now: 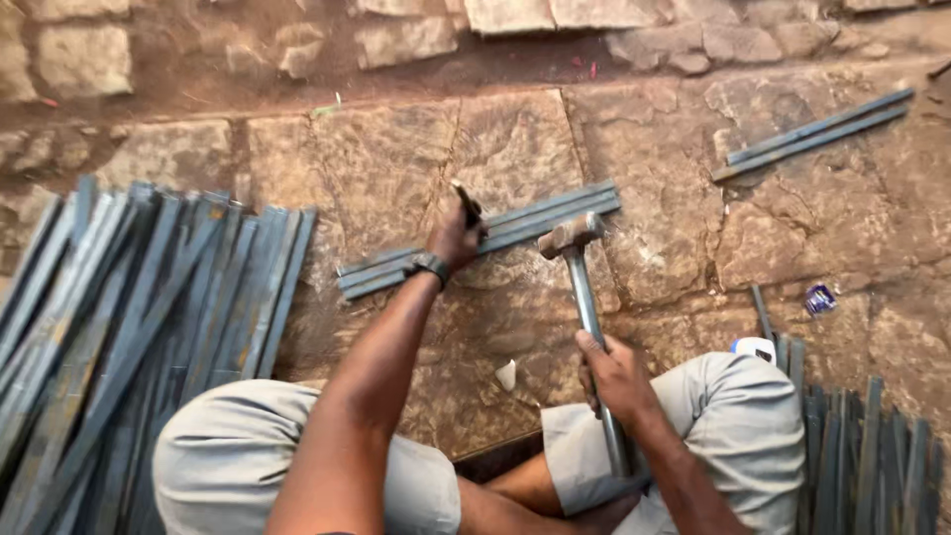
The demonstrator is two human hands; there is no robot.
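a dark chisel (467, 205) is gripped by the left hand (455, 238) on paired steel strips (480, 238); a hammer (584, 297) is clasped in the right hand (614, 374), with bare stone floor (684, 228) beyond.

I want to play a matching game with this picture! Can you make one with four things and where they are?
1 hammer
2 chisel
3 big pile of metal strips
4 wristwatch

a on the left wrist
b in the left hand
c in the right hand
d on the ground at the far left

Pairs: 1c, 2b, 3d, 4a
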